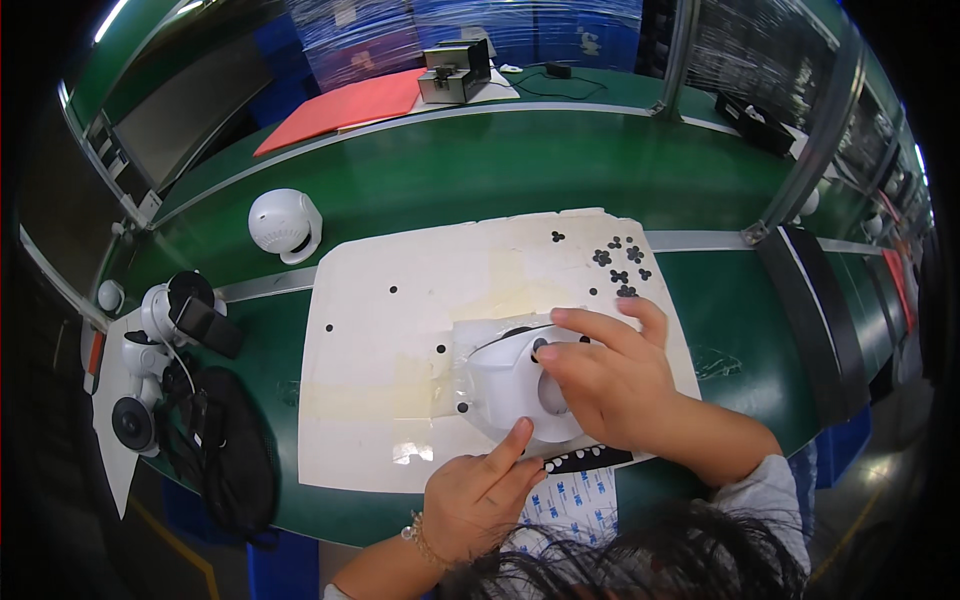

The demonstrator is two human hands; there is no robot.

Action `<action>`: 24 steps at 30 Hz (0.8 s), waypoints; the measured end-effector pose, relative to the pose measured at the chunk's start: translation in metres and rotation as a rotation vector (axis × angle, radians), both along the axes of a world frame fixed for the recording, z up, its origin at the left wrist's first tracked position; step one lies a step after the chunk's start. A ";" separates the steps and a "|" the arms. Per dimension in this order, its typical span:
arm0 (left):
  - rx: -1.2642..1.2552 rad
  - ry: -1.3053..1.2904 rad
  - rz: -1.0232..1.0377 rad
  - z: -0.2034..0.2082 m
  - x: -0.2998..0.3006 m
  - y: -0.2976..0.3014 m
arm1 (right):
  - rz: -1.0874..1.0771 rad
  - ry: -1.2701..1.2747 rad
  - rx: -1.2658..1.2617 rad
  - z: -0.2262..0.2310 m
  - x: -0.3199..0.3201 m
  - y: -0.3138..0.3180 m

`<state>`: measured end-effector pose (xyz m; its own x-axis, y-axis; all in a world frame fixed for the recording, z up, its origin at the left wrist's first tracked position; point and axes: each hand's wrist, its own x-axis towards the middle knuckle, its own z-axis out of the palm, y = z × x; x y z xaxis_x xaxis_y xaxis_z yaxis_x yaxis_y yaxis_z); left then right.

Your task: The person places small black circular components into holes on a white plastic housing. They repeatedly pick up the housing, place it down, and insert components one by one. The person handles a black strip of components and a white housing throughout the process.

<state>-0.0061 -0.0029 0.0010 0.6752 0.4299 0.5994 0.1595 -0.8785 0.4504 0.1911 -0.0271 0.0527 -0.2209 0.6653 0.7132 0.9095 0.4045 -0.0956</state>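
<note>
Lying on the board, the shell is ahead of the left hand, loosely spread with one fingertip at its near edge; the right hand overlaps its right side, fingertips at a black dot, grip unclear

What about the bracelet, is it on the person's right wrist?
No, the bracelet circles the wrist of the left hand, while the right hand, over the white shell, wears none.

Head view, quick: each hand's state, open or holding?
Left hand: open, index fingertip at the near edge of the white housing.
Right hand: open, fingers apart, one fingertip at a black dot on the housing.
</note>
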 end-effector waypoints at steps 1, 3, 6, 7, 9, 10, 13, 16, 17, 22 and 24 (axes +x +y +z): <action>0.021 -0.014 -0.006 0.000 0.000 0.001 | -0.045 -0.061 0.000 0.003 -0.002 -0.006; 0.061 -0.040 -0.017 0.002 0.002 0.004 | -0.092 -0.070 -0.047 0.007 -0.002 -0.017; 0.072 -0.053 -0.012 0.000 0.003 0.003 | -0.027 0.135 -0.182 0.006 0.002 -0.028; 0.080 -0.049 -0.006 0.000 0.003 0.003 | 0.039 0.237 -0.221 0.001 0.005 -0.031; 0.094 -0.038 0.006 0.001 0.003 0.003 | 0.118 0.367 -0.295 -0.006 0.004 -0.034; 0.082 -0.027 0.005 0.001 0.003 0.003 | 0.131 0.394 -0.329 -0.008 0.000 -0.035; 0.055 -0.005 0.004 0.002 0.002 0.002 | 0.143 0.427 -0.391 -0.012 -0.005 -0.033; 0.044 -0.006 -0.001 0.002 0.002 0.002 | 0.142 0.429 -0.409 -0.014 -0.006 -0.032; 0.045 -0.004 0.001 0.003 0.002 0.002 | 0.141 0.430 -0.412 -0.014 -0.006 -0.031; 0.041 -0.012 -0.005 0.002 0.002 0.003 | 0.156 0.448 -0.399 -0.016 -0.005 -0.030; 0.041 -0.022 -0.009 0.002 0.002 0.002 | 0.154 0.440 -0.394 -0.016 -0.005 -0.030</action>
